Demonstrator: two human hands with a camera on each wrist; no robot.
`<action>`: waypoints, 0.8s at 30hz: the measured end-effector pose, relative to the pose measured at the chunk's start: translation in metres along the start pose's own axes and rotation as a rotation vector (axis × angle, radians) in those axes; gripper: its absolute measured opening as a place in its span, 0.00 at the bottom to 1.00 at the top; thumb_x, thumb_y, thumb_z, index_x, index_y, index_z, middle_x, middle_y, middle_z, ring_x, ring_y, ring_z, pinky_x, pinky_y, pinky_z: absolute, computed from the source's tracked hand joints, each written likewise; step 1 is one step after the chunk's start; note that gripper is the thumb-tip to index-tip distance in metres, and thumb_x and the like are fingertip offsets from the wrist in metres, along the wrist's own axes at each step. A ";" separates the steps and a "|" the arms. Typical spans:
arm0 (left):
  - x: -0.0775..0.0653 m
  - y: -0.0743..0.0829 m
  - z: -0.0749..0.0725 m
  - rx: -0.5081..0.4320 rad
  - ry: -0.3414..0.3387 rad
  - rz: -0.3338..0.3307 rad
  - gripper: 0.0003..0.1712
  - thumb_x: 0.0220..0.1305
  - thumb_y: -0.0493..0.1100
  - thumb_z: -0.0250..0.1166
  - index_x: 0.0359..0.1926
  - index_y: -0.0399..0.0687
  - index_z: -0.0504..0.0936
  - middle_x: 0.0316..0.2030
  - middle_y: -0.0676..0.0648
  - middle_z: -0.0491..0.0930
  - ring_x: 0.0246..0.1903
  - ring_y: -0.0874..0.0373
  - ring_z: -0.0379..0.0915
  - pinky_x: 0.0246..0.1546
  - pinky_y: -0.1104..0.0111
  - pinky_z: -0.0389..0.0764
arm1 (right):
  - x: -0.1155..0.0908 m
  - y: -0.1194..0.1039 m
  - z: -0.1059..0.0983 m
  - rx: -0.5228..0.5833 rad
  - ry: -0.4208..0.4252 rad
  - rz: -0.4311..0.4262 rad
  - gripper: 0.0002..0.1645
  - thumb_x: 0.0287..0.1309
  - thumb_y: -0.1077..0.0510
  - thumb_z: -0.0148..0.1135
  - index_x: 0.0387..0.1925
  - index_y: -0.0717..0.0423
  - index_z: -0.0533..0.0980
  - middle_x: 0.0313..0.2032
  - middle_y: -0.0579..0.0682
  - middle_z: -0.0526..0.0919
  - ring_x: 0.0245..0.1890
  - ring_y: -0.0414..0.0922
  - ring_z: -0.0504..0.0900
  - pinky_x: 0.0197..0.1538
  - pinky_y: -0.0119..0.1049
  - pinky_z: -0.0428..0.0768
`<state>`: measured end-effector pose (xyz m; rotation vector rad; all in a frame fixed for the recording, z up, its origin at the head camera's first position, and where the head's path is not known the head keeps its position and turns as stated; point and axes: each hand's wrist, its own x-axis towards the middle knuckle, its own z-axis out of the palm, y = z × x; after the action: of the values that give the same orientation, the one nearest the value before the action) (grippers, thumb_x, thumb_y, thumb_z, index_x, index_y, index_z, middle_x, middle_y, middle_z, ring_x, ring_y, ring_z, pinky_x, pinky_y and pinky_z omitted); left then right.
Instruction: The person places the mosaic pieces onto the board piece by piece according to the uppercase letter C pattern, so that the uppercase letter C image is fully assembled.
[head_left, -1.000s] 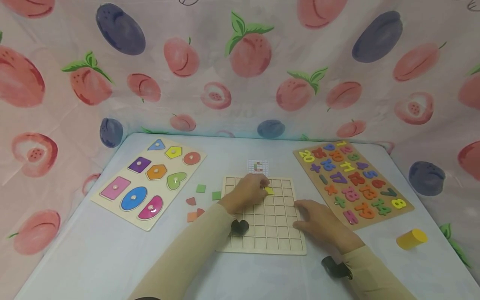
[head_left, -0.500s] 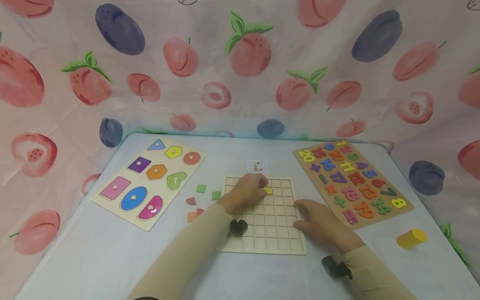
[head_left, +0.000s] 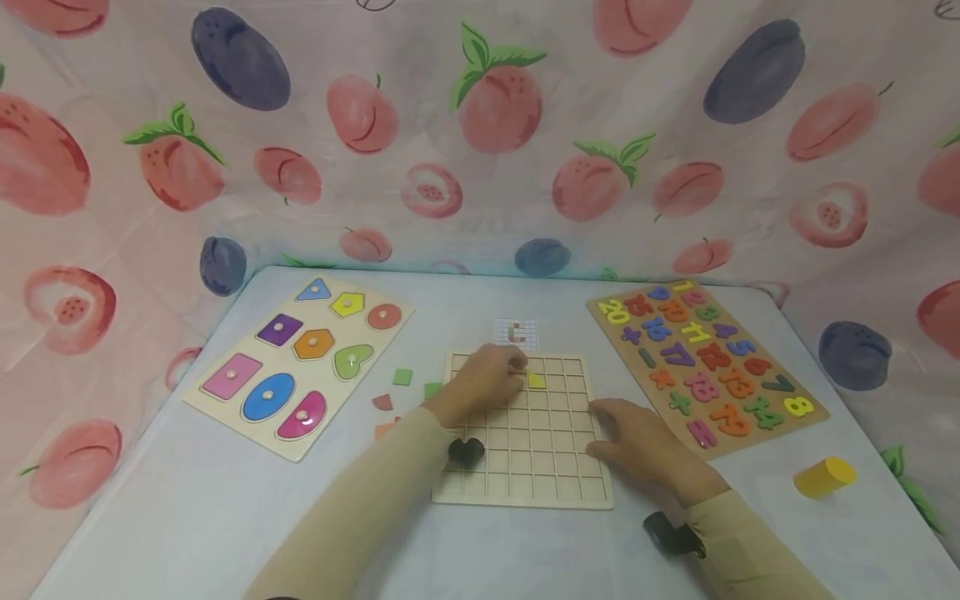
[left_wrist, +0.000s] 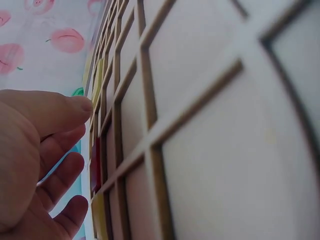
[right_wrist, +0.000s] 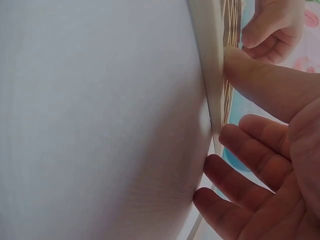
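Note:
A wooden grid board (head_left: 543, 487) lies on the table in front of me. Over its upper left part is my left hand (head_left: 483, 383), fingers loosely bent and nothing between them. Just right of its fingertips, a yellow square tile (head_left: 536, 381) sits in one cell. The left wrist view shows a red piece (left_wrist: 96, 167) and a yellowish piece (left_wrist: 100, 215) in cells beyond the fingers; in the head view the hand hides that area. My right hand (head_left: 641, 442) touches the board's right edge with thumb and fingers spread, as the right wrist view also shows.
Green tiles (head_left: 402, 377), a red quarter-round piece (head_left: 382, 402) and an orange tile (head_left: 384, 431) lie left of the board. Behind it is a small pattern card (head_left: 517, 333). A shape puzzle (head_left: 296, 367), a number puzzle (head_left: 705, 367) and a yellow cylinder (head_left: 823, 477) flank it.
My left hand has drawn slightly left, away from the yellow tile, which now shows whole in its cell. The right hand has stayed at the board's edge.

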<state>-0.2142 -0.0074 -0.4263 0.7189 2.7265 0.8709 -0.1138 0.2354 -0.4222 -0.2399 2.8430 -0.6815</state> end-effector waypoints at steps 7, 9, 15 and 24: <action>-0.005 -0.008 -0.007 0.023 0.026 -0.011 0.17 0.65 0.39 0.64 0.55 0.44 0.82 0.48 0.47 0.81 0.52 0.53 0.74 0.55 0.62 0.75 | -0.001 0.001 0.000 0.002 0.003 -0.010 0.39 0.56 0.52 0.74 0.65 0.64 0.71 0.63 0.63 0.74 0.66 0.63 0.67 0.66 0.59 0.64; -0.007 -0.011 -0.009 0.031 0.036 -0.003 0.16 0.65 0.39 0.65 0.54 0.43 0.82 0.48 0.47 0.82 0.51 0.53 0.75 0.55 0.62 0.75 | -0.001 0.001 0.000 0.001 0.005 -0.010 0.38 0.55 0.52 0.74 0.64 0.64 0.72 0.63 0.63 0.74 0.66 0.63 0.67 0.66 0.59 0.64; -0.010 -0.017 -0.012 0.020 0.034 -0.046 0.17 0.64 0.40 0.68 0.53 0.43 0.82 0.49 0.45 0.82 0.54 0.49 0.75 0.57 0.59 0.74 | 0.000 0.001 0.000 -0.010 0.010 -0.010 0.38 0.56 0.53 0.74 0.64 0.64 0.72 0.63 0.63 0.74 0.66 0.64 0.67 0.66 0.60 0.64; -0.012 -0.028 -0.011 0.022 0.013 -0.082 0.18 0.62 0.38 0.67 0.54 0.44 0.83 0.50 0.47 0.82 0.53 0.52 0.73 0.58 0.60 0.73 | -0.001 -0.001 0.002 -0.005 0.007 0.004 0.39 0.56 0.52 0.74 0.65 0.63 0.71 0.64 0.63 0.73 0.67 0.63 0.67 0.66 0.59 0.64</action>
<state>-0.2177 -0.0387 -0.4336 0.6022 2.7598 0.8316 -0.1120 0.2338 -0.4227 -0.2332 2.8515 -0.6760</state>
